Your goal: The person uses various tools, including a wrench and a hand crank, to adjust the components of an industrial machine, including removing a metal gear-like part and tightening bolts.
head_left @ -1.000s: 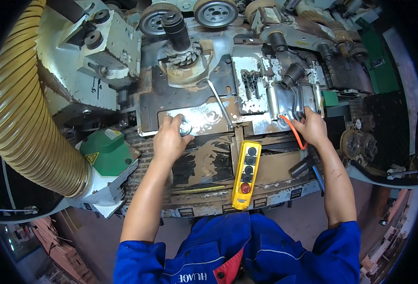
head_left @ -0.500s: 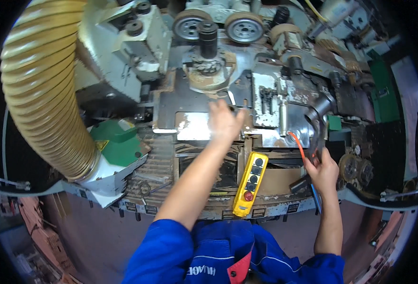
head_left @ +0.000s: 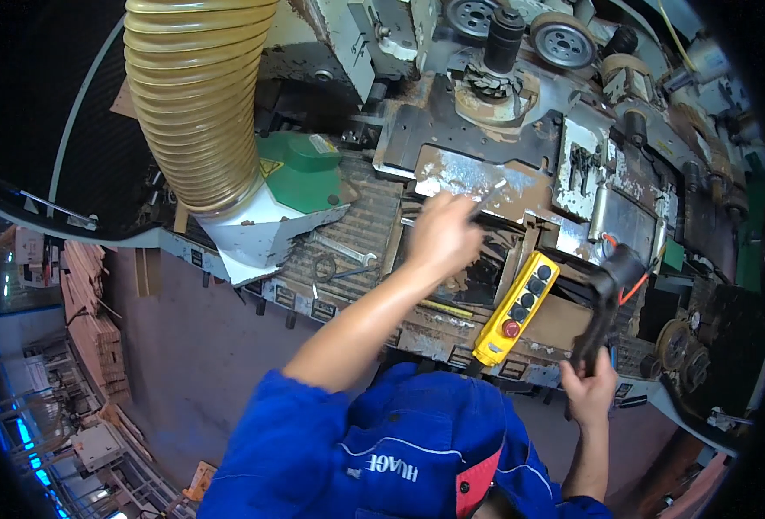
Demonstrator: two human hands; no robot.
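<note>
My left hand [head_left: 439, 233] reaches over the dusty woodworking machine and is closed on a thin metal hex key [head_left: 490, 190], whose tip points at the shiny steel plate [head_left: 460, 173]. My right hand [head_left: 588, 387] is low at the machine's near edge. It grips the lower end of a black handled tool [head_left: 609, 290] that has an orange cord at its top. Between the two hands a yellow push-button pendant [head_left: 517, 307] lies on the machine front.
A wide yellow ribbed dust hose [head_left: 196, 104] runs into a green hood [head_left: 300, 169] at the left. An open-end wrench [head_left: 344, 251] lies on the ribbed bed. Cutter spindle [head_left: 504, 48] and pulleys [head_left: 564, 39] stand at the back. Wood stacks [head_left: 80, 294] sit on the floor at the left.
My left hand left the steel plate, reached right and took up the hex key. My right hand drew back from the machine toward me, holding the black tool.
</note>
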